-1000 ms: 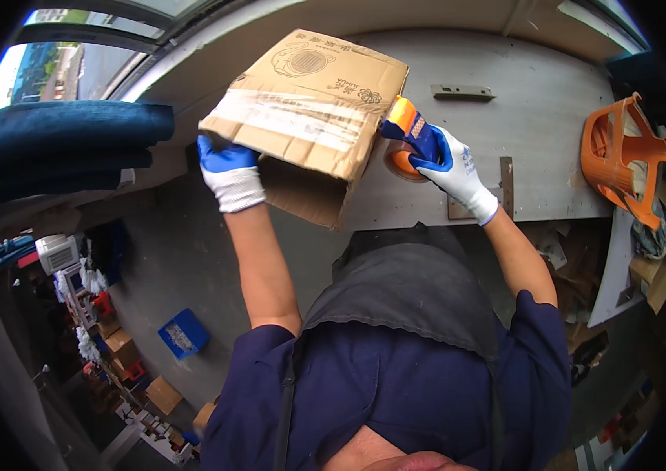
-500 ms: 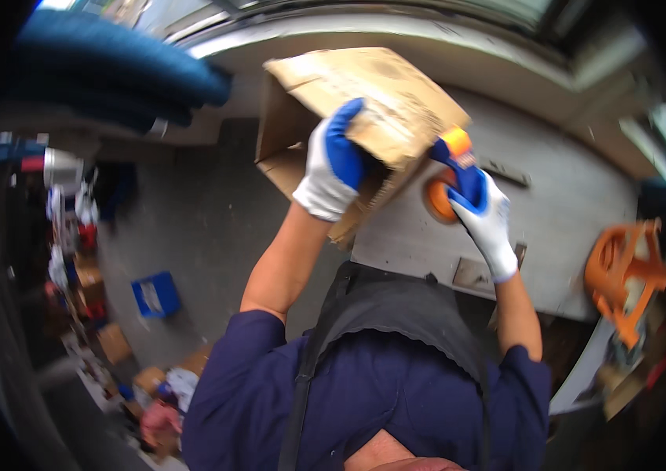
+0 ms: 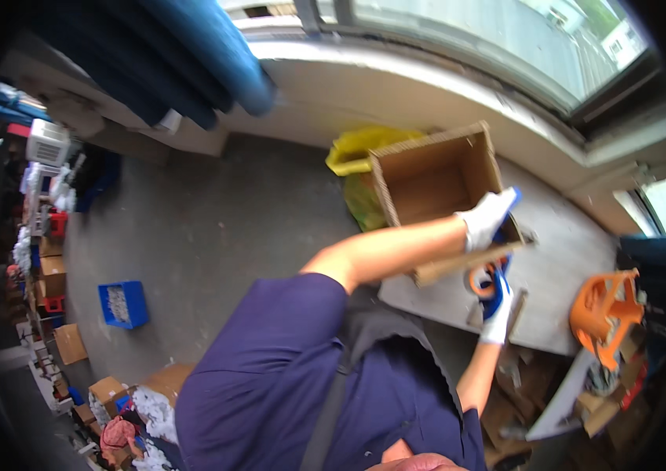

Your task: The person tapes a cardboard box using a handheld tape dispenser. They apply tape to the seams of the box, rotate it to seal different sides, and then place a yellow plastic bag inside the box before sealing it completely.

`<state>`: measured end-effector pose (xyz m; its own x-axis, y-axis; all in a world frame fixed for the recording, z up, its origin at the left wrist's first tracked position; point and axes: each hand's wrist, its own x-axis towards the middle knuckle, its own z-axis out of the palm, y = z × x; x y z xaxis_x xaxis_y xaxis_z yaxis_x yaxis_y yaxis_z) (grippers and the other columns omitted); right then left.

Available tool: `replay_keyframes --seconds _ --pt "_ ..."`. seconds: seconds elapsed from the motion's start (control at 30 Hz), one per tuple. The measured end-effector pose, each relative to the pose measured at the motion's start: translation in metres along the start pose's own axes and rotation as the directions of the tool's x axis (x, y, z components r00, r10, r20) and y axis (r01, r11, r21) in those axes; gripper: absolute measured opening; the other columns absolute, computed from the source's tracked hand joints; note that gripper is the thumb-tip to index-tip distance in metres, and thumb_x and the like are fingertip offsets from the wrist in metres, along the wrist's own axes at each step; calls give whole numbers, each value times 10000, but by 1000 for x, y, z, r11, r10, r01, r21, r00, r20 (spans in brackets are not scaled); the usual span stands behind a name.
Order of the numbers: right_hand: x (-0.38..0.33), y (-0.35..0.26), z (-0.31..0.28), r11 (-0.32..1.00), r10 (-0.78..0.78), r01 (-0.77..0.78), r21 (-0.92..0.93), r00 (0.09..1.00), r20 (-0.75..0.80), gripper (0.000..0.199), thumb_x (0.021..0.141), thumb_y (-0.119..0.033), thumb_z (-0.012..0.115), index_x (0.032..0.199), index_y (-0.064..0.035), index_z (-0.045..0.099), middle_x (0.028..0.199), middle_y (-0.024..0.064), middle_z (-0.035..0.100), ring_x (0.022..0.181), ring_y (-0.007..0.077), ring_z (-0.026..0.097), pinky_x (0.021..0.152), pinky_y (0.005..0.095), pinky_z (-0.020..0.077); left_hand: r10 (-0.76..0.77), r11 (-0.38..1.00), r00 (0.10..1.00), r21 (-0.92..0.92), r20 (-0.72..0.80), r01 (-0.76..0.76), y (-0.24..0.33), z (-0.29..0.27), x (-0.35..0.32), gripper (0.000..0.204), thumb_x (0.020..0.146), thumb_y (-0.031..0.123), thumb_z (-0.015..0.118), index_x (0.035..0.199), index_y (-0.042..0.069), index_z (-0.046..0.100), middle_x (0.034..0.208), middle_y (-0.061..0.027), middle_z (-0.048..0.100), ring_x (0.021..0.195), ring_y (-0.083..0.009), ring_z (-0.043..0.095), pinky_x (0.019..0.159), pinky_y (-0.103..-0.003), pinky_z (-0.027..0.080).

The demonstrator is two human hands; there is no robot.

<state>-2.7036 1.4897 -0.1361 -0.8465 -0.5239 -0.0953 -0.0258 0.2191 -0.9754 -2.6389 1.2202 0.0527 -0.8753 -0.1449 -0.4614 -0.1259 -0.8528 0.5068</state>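
An open-topped cardboard box (image 3: 431, 184) stands on the pale table, its inside facing up and a flap sticking out along the near side. Across its near part reaches my left arm. My left hand (image 3: 487, 218), in a white glove with blue palm, closes over the right rim near the corner; most of its fingers are hidden. Just below that corner, my right hand (image 3: 498, 308), gloved alike, grips a tape dispenser by its handle. The orange-brown tape roll (image 3: 479, 280) shows beside the fingers, close to the box flap.
A yellow plastic bag (image 3: 356, 153) lies beyond the box's left side. On the right stands an orange plastic stool (image 3: 606, 314). The pale table (image 3: 560, 251) runs under a window wall. Far left on the floor is a blue crate (image 3: 122, 304), near piled cartons (image 3: 109, 392).
The box has come down from the air, turned open side up. My left hand has shifted from its opening to the right rim; my right hand with the tape dispenser has moved nearer me.
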Motion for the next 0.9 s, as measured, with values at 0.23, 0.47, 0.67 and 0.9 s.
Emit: replay_keyframes --seconds 0.23,0.47,0.67,0.9 --pt "-30 -10 26 883 416 -387 267 907 -63 420 1013 -412 666 1127 -15 741 757 53 673 564 134 611 453 260 428 278 751 948 580 154 -315 77 -61 -64 351 1023 279 654 1251 14 688 1195 -114 716 1119 -256 683 948 -382 568" --pt "-30 -47 66 886 396 -339 316 908 -137 403 1040 -387 637 1192 -26 734 756 45 658 622 131 633 469 252 440 752 -627 512 691 415 359 365 -224 -74 346 890 314 710 1142 80 677 1171 -193 665 1150 -381 622 986 -490 520" --pt "-26 0 62 856 391 -263 445 893 -224 435 1062 -380 585 1340 -55 666 1029 48 708 815 122 666 600 280 511 423 -858 751 -41 507 512 509 -310 -80 548 913 277 660 1433 128 571 1560 -153 493 1526 -365 374 1255 -578 253" --pt "-53 24 36 790 535 -342 508 789 -302 305 1048 -279 564 1185 -53 716 1050 30 734 943 132 691 825 327 550 154 -918 638 -130 754 374 562 -373 -75 662 869 334 712 1500 252 528 1599 -20 480 1536 -220 379 1234 -533 305"
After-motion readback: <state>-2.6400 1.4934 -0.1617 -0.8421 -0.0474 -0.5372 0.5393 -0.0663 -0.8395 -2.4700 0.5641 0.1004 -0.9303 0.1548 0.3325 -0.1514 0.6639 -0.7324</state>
